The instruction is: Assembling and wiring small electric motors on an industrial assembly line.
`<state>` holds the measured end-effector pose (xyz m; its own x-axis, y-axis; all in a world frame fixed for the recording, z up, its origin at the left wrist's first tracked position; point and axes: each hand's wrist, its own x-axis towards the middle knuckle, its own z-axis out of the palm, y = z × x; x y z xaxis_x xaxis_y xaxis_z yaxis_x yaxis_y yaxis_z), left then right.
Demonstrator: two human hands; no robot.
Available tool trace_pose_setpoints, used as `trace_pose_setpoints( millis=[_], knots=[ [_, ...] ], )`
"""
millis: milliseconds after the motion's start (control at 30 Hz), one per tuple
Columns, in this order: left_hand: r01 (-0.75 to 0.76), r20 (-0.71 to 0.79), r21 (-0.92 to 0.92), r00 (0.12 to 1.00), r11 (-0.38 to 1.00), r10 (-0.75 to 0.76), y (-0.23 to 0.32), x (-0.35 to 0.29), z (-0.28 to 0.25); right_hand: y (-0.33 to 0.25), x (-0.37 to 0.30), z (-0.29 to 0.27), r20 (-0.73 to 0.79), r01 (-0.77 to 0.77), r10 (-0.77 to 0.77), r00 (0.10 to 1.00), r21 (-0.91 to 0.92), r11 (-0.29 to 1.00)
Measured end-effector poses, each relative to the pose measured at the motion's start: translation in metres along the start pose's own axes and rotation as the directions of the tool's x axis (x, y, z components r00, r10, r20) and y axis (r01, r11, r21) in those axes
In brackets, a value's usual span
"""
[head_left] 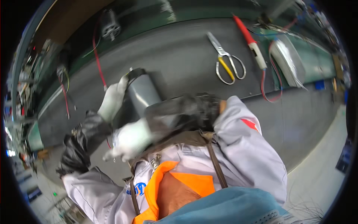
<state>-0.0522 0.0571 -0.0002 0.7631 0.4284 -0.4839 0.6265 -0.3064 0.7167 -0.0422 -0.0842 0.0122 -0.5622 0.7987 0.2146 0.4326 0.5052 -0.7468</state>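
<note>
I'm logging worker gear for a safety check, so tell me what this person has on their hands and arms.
Both hands wear white fabric gloves: the left hand and the right hand. Over each forearm sits a glossy, crinkled black sleeve cover. Beneath them is a pale grey work jacket with a red patch on the right upper arm, and brown straps cross the chest.

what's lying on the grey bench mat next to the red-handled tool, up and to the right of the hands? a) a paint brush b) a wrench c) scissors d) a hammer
c, a pair of scissors with metal blades and looped handles lies flat on the grey mat, just left of the red-handled tool, untouched by either hand.
</note>
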Motion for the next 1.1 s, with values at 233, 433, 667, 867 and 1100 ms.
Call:
trace_pose_setpoints(
  millis=[233, 433, 667, 867, 1100],
  knots=[
    [-0.165, -0.078, -0.084, 0.984, 0.983, 0.159, -0.028, 0.016, 0.013, -0.074, -0.328, -0.081, -0.92, -0.892, 0.389, 0.04, 0.142, 0.428],
    [-0.153, 0.016, -0.005, 0.988, 0.988, 0.153, -0.027, 0.046, 0.021, -0.064, -0.512, -0.019, -0.919, -0.675, 0.132, -0.371, 0.17, -0.718],
    [-0.352, 0.017, 0.195, 0.934, 0.915, 0.356, -0.021, 0.06, 0.036, -0.059, -0.478, -0.02, -0.835, -0.71, 0.238, -0.497, 0.233, -0.665],
    [-0.282, 0.056, 0.384, 0.958, 0.879, 0.283, 0.01, 0.045, 0.036, -0.084, -0.482, -0.059, -0.85, -0.786, 0.163, -0.501, 0.368, -0.497],
    [-0.291, 0.122, 0.479, 0.956, 0.828, 0.265, 0.047, 0.04, 0.046, 0.004, -0.631, -0.093, -0.797, -0.716, 0.271, -0.539, 0.264, -0.646]
  ],
)
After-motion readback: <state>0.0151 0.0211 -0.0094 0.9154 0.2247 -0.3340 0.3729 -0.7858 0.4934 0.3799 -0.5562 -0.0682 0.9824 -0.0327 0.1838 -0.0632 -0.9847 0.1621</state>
